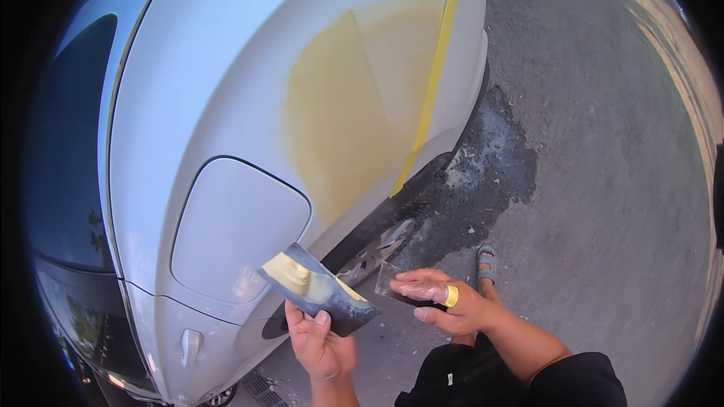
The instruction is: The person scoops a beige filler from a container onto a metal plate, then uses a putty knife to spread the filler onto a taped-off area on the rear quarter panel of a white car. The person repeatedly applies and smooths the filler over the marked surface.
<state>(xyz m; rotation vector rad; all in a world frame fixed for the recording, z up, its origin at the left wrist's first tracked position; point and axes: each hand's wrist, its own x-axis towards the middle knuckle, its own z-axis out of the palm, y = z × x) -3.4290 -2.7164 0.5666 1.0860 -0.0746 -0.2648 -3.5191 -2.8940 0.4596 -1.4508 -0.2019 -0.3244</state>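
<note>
Left hand (324, 347): grip clenched on the lower edge of a dark mixing board (320, 290) carrying pale yellow filler (290, 271). Right hand (452, 309): grip grasping a clear plastic spreader (392, 283), just beside the board's right corner, near the wheel (377, 249). Beyond, the white car panel (226, 105) shows the fuel flap (237, 230), then a yellow filler patch (354, 113) bordered by a yellow tape strip (430, 98).

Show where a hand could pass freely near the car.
Free: bare asphalt right of the dark wet patch. Crowded: by the wheel, where the left hand holds a filler board and the right hand a spreader.
</note>
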